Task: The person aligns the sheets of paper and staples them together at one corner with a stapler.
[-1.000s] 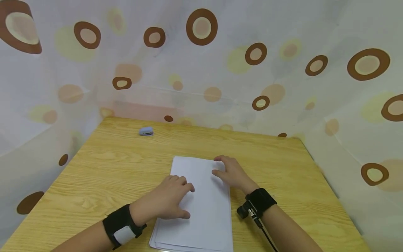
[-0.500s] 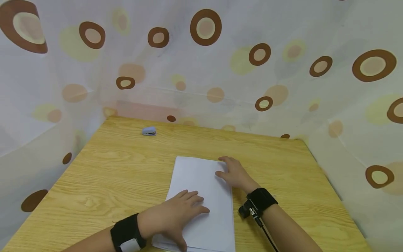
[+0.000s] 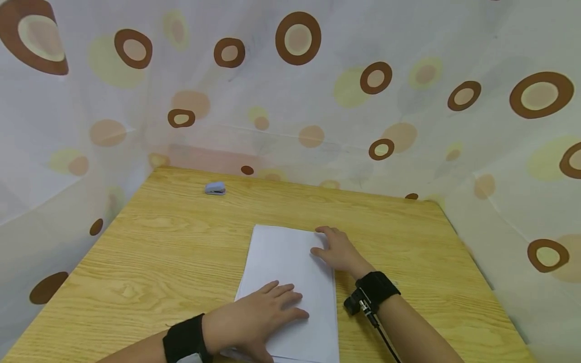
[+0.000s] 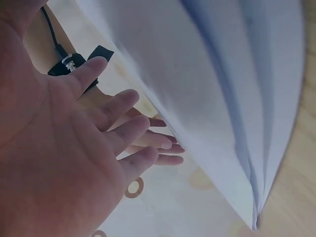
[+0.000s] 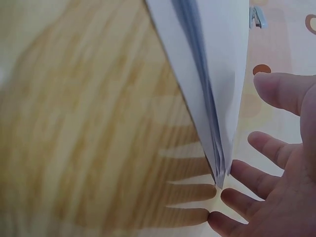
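A stack of white paper sheets (image 3: 290, 282) is laid lengthwise on the light wooden worktop (image 3: 150, 252), near the middle and reaching towards the near edge. The left hand (image 3: 258, 317) is rested flat on the near left part of the stack, its fingers (image 3: 283, 291) stretched out and slightly spread, with nothing gripped. The right hand (image 3: 338, 252) is placed at the far right corner of the stack, its fingers (image 3: 323, 230) straight and laid along the paper's right edge, also with nothing clasped. In the left wrist view the open palm of the left hand (image 4: 59, 163) is seen just beside the sheets (image 4: 207, 89), the layered edges of which are fanned a little. In the right wrist view the fingers (image 5: 266, 148) of the right hand (image 5: 276, 197) are seen spread just by the stack's corner (image 5: 217, 98). A black band is worn on each wrist. A small pale blue stapler (image 3: 215, 188) is left well apart from the paper, near the far left corner of the worktop. A white curtain with brown rings (image 3: 295, 75) is hung round the far and side edges.
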`<state>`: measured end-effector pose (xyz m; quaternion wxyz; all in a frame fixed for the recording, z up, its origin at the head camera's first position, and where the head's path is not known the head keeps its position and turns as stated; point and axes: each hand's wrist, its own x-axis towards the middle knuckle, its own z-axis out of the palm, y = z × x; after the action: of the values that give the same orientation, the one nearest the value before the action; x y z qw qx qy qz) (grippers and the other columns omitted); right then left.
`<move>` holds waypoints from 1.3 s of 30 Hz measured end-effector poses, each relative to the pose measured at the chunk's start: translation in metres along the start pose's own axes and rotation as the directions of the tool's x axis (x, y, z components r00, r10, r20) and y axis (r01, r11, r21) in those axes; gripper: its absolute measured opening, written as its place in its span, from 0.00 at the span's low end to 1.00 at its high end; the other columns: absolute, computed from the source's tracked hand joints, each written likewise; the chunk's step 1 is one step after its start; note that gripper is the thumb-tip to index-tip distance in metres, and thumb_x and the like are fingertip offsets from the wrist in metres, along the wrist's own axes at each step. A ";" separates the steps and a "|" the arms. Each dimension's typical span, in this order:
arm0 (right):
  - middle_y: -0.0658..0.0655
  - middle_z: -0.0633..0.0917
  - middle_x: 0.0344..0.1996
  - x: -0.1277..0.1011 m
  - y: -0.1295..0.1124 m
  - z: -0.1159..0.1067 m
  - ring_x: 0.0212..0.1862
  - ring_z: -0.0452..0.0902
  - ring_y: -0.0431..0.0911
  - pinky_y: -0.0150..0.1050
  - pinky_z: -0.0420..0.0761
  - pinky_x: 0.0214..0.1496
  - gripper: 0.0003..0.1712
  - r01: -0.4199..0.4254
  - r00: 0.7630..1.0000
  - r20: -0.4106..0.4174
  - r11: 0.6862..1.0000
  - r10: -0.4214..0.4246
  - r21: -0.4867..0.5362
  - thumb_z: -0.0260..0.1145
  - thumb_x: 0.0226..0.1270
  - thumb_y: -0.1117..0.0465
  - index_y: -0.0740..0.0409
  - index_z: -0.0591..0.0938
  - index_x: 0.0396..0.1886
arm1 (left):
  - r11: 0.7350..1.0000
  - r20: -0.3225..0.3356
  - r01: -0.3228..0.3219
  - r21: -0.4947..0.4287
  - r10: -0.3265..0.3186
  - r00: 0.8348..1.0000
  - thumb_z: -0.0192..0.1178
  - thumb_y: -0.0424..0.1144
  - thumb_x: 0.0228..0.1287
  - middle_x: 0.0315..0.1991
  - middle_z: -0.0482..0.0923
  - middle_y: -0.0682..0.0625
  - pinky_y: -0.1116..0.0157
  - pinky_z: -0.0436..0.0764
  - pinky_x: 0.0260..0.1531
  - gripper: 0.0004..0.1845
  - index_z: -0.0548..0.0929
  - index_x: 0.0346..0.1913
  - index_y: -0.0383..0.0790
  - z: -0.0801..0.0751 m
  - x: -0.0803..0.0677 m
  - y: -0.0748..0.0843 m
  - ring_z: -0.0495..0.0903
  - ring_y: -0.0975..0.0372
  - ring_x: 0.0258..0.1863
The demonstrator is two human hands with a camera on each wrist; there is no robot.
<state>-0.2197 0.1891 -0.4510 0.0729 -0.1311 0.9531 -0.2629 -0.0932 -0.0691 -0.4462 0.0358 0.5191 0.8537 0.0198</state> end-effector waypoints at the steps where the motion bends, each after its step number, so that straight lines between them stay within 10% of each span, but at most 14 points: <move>1: 0.69 0.72 0.73 0.000 0.000 0.000 0.76 0.63 0.69 0.67 0.67 0.74 0.35 0.001 1.000 0.001 1.000 -0.001 -0.004 0.67 0.73 0.54 0.61 0.71 0.75 | 1.000 -0.003 -0.004 0.007 0.005 1.000 0.74 0.77 0.43 0.77 0.66 0.51 0.49 0.69 0.75 0.56 0.66 0.76 0.62 0.000 0.000 0.001 0.64 0.52 0.79; 12: 0.69 0.73 0.73 0.001 0.001 0.000 0.75 0.64 0.69 0.66 0.68 0.74 0.35 0.009 1.000 0.005 1.000 -0.009 -0.011 0.67 0.73 0.54 0.62 0.71 0.75 | 0.993 -0.086 -0.109 0.046 0.112 0.990 0.56 0.77 0.63 0.75 0.69 0.51 0.52 0.68 0.75 0.42 0.70 0.73 0.58 0.000 0.002 0.015 0.68 0.54 0.77; 22: 0.70 0.73 0.72 -0.001 0.003 -0.001 0.75 0.65 0.69 0.66 0.69 0.73 0.34 0.019 1.000 0.001 1.000 -0.019 -0.017 0.67 0.73 0.55 0.62 0.71 0.74 | 0.986 -0.134 -0.134 0.103 0.147 0.980 0.65 0.73 0.60 0.73 0.70 0.51 0.52 0.69 0.75 0.40 0.72 0.69 0.57 0.002 0.013 0.022 0.68 0.55 0.76; 31: 0.70 0.71 0.74 -0.001 0.007 -0.002 0.76 0.64 0.69 0.67 0.67 0.74 0.36 0.011 1.000 -0.002 1.000 -0.011 0.008 0.67 0.74 0.54 0.62 0.70 0.75 | 0.998 -0.067 -0.056 -0.005 0.055 0.996 0.76 0.64 0.54 0.75 0.68 0.52 0.49 0.67 0.76 0.44 0.71 0.72 0.57 -0.002 0.013 0.014 0.65 0.54 0.78; 39: 0.70 0.72 0.74 -0.003 0.015 -0.001 0.75 0.65 0.68 0.66 0.68 0.73 0.36 -0.003 1.000 -0.017 1.000 0.002 -0.008 0.66 0.74 0.53 0.62 0.69 0.76 | 0.958 -0.052 0.250 -0.137 -0.259 0.964 0.73 0.60 0.60 0.76 0.68 0.48 0.45 0.60 0.79 0.37 0.76 0.69 0.50 -0.023 0.012 -0.011 0.62 0.49 0.80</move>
<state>-0.2207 0.2034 -0.4576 0.0647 -0.1280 0.9548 -0.2603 -0.1104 -0.0634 -0.4249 0.0419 0.4004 0.9111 0.0883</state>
